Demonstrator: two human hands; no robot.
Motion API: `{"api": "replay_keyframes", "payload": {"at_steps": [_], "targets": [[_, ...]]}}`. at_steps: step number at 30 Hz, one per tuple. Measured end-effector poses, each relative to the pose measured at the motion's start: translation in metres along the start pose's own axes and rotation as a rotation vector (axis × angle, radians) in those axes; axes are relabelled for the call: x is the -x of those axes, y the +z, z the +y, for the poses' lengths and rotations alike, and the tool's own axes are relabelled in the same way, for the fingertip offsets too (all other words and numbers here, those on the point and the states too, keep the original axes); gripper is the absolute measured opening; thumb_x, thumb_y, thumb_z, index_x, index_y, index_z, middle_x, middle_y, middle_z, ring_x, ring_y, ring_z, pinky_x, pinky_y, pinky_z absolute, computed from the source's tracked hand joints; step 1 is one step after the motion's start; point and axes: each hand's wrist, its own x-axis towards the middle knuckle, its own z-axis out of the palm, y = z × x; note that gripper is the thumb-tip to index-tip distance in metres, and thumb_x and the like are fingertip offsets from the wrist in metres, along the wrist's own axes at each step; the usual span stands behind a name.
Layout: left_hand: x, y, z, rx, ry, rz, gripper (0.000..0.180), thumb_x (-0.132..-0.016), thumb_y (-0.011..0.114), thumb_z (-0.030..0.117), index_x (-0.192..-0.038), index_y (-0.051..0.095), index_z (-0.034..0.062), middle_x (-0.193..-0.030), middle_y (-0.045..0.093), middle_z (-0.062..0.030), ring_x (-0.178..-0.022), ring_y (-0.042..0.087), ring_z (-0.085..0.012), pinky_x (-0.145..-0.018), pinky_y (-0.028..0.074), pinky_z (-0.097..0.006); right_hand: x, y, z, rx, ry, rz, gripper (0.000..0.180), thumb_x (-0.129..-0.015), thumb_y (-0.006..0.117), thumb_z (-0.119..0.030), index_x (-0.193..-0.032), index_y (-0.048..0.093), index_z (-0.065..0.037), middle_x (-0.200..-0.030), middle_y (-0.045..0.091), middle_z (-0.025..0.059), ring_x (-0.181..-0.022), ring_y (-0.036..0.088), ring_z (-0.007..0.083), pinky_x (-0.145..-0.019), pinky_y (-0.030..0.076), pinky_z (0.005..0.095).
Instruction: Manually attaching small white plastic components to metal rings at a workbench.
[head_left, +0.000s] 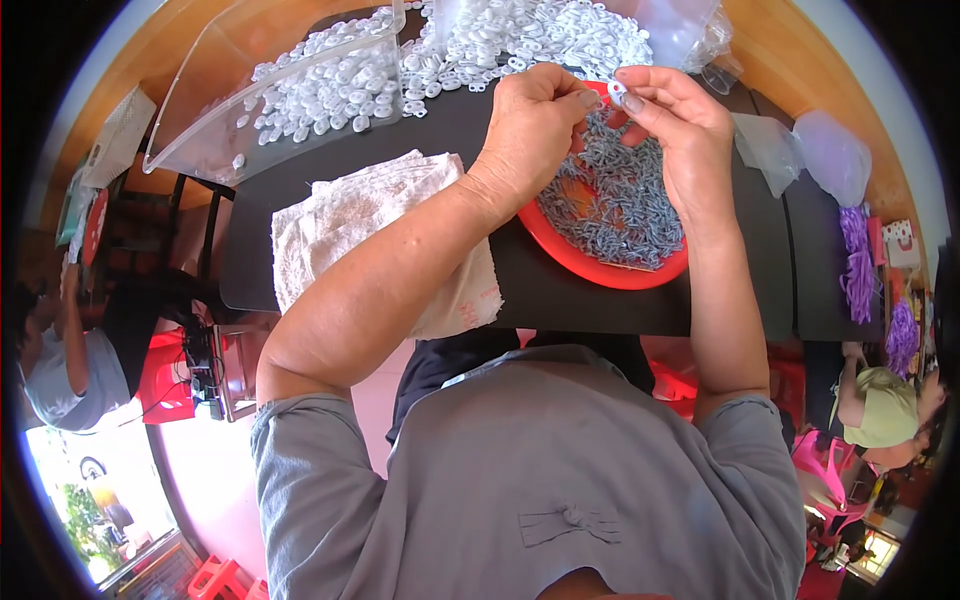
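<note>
Cloth (350, 205) left of basin (574, 257) on table (742, 285)

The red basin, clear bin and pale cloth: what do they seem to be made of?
Red basin: probably plastic, smooth, evenly coloured. Clear bin: likely rigid plastic, transparent with glossy highlights. Pale cloth: fabric, perhaps cotton, matt, with creases and uneven edges.

No words, numbers or signs could be read in the head view. Faint reddish printed marks (484, 306) stood near the lower right corner of the pale folded cloth (375, 205) on the dark table (740, 260), too small and blurred to be told as letters or figures. A label-like patch (545, 528) with a small knotted detail sat on the front of the grey shirt (480, 430), and its lines could not be made out as writing.
</note>
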Motion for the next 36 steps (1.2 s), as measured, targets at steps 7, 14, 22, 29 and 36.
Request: {"api": "replay_keyframes", "payload": {"at_steps": [7, 14, 22, 29, 36], "targets": [[0.000, 0.002, -0.001, -0.028, 0.020, 0.024, 0.014, -0.088, 0.062, 0.011, -0.084, 0.061, -0.0023, -0.066, 0.057, -0.0031, -0.055, 0.053, -0.0093, -0.052, 0.045, -0.025, 0.001, 0.002, 0.002, -0.032, -0.034, 0.018, 0.020, -0.086, 0.063, -0.002, -0.105, 0.067, -0.001, -0.091, 0.067, 0.0052, -0.076, 0.063, 0.0107, -0.063, 0.048, 0.0229], [0.001, 0.004, -0.003, 0.004, 0.006, 0.042, 0.012, -0.087, 0.061, 0.007, -0.083, 0.061, -0.0044, -0.065, 0.058, -0.0050, -0.053, 0.054, -0.0098, -0.049, 0.046, -0.027, 0.006, 0.013, 0.005, 0.003, -0.030, 0.013, 0.018, -0.088, 0.060, 0.000, -0.105, 0.065, 0.001, -0.093, 0.067, 0.0073, -0.079, 0.064, 0.0141, -0.065, 0.048, 0.0243], [0.001, 0.001, -0.001, 0.070, 0.006, -0.006, 0.014, -0.091, 0.062, 0.012, -0.087, 0.062, -0.0010, -0.069, 0.057, -0.0029, -0.057, 0.054, -0.0101, -0.054, 0.045, -0.024, 0.001, 0.005, 0.004, -0.099, 0.059, -0.017, 0.020, -0.089, 0.060, -0.003, -0.108, 0.063, 0.004, -0.092, 0.066, 0.0085, -0.077, 0.063, 0.0147, -0.066, 0.049, 0.0248], [0.002, 0.003, -0.001, 0.016, 0.016, 0.001, 0.013, -0.090, 0.062, 0.011, -0.088, 0.061, -0.0018, -0.070, 0.058, -0.0030, -0.059, 0.054, -0.0095, -0.055, 0.046, -0.024, 0.001, 0.002, 0.006, -0.130, 0.128, -0.059, 0.018, -0.090, 0.060, -0.006, -0.105, 0.064, 0.004, -0.088, 0.066, 0.0075, -0.075, 0.064, 0.0143, -0.063, 0.048, 0.0244], [0.003, 0.005, -0.002, -0.015, 0.050, 0.010, 0.011, -0.090, 0.062, 0.009, -0.088, 0.062, -0.0014, -0.070, 0.058, -0.0024, -0.060, 0.053, -0.0087, -0.055, 0.046, -0.024, 0.004, 0.006, -0.002, 0.047, 0.066, 0.006, 0.014, -0.089, 0.065, -0.013, -0.095, 0.068, 0.000, -0.077, 0.065, 0.0017, -0.068, 0.060, 0.0085, -0.060, 0.044, 0.0210]]}}
